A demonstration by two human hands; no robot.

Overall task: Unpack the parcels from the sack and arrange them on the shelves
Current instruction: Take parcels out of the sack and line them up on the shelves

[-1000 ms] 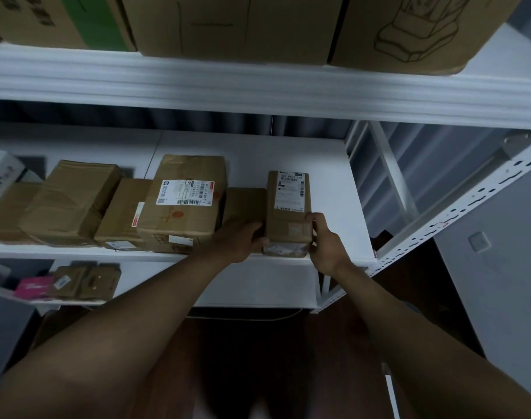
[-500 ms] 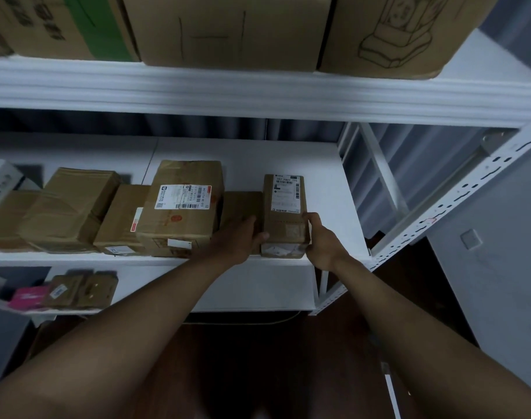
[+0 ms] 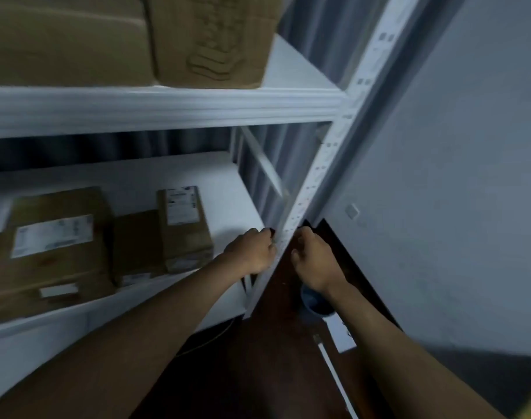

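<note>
At the middle shelf's [image 3: 228, 189] right front corner | labelled parcel [image 3: 184, 225] looks light, stiff; grip its long sides | left hand [image 3: 252, 252], right hand [image 3: 312, 255] loosely curled, empty

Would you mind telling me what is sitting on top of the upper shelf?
Two large cardboard boxes stand side by side on the upper shelf. Their tops are cut off, and anything behind them is hidden.

A white metal shelving unit [image 3: 167, 107] with a perforated corner upright [image 3: 324, 164] stands against a grey corrugated wall [image 3: 315, 40]. To its right is a plain grey wall [image 3: 469, 176] bearing a small switch plate [image 3: 352, 211]. The floor [image 3: 273, 358] is dark wood. Light is dim.
</note>
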